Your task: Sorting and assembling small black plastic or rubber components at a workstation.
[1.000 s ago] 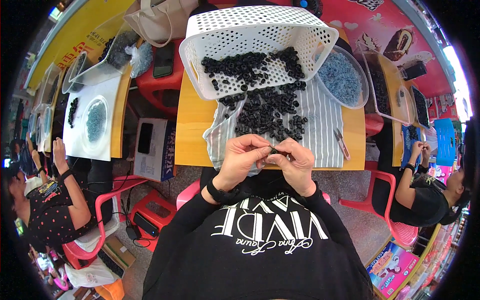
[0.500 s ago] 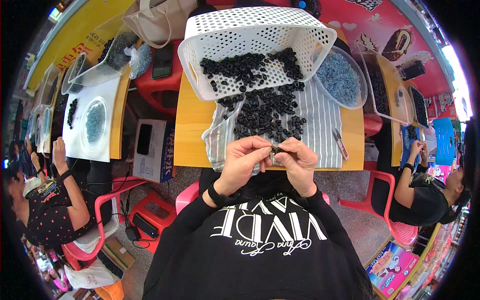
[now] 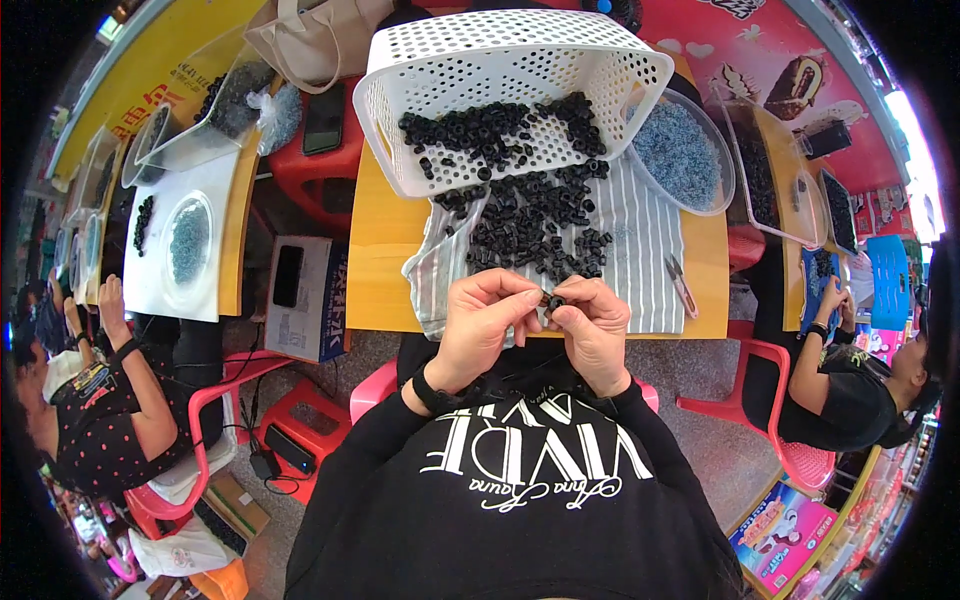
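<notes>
Close together over the table's near edge, both hands are closed in pinches. My right hand [image 3: 598, 325] grips a small black ring-like part [image 3: 556, 302] between thumb and fingertips. The fingertips of my left hand [image 3: 482, 325] are pressed together right beside that part; whatever they hold is too small to make out. Just beyond my hands, a heap of similar small black parts [image 3: 535, 225] lies on a grey-and-white striped cloth [image 3: 650, 260]. Behind it a white perforated basket [image 3: 510, 62], tipped toward me, has more black parts inside.
At the right stands a clear round tub [image 3: 680, 155] of tiny blue-grey pieces. Thread snips [image 3: 682, 287] lie on the cloth's right edge. The wooden table [image 3: 385, 270] shows left of the cloth. People sit at tables on both sides, and a red stool [image 3: 305, 425] stands at lower left.
The black part in my right fingers has turned, so its round opening now shows. Both hands have shifted very slightly.
</notes>
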`<state>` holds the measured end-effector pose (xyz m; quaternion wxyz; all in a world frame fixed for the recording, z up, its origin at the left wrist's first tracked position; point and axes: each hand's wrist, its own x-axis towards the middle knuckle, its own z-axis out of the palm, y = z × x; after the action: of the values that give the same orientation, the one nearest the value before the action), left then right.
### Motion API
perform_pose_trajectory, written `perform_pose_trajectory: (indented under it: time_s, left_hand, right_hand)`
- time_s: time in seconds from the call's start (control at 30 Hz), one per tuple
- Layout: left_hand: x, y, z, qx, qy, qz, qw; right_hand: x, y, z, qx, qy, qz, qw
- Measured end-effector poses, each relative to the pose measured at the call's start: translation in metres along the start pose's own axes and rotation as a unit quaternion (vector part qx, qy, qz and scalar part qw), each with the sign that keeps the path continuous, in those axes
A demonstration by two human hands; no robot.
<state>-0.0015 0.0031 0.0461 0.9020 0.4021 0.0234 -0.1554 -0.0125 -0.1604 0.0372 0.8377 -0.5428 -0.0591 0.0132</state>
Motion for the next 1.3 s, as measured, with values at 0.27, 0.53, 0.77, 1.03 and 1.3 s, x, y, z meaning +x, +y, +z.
perform_pose_trajectory:
  time_s: [0.27,0.53,0.77,1.03,1.3]
  left_hand:
    - [0.000,0.002,0.000,-0.021,0.005,-0.040,0.999]
    - [0.000,0.000,0.001,-0.019,0.004,-0.032,0.999]
    - [0.000,-0.004,0.001,0.048,-0.001,0.040,0.998]
    - [0.001,-0.005,-0.003,0.027,0.021,0.025,0.999]
    - [0.002,-0.005,-0.005,0.053,-0.001,0.042,0.998]
  right_hand:
    - [-0.001,-0.001,0.002,0.015,0.000,0.000,1.000]
    - [-0.001,-0.001,0.005,0.040,0.021,0.011,0.999]
    - [-0.002,-0.006,0.013,0.038,0.044,0.010,0.998]
    - [-0.005,0.002,0.010,-0.089,0.041,-0.009,0.995]
    - [-0.005,-0.002,0.011,-0.085,0.038,-0.002,0.996]
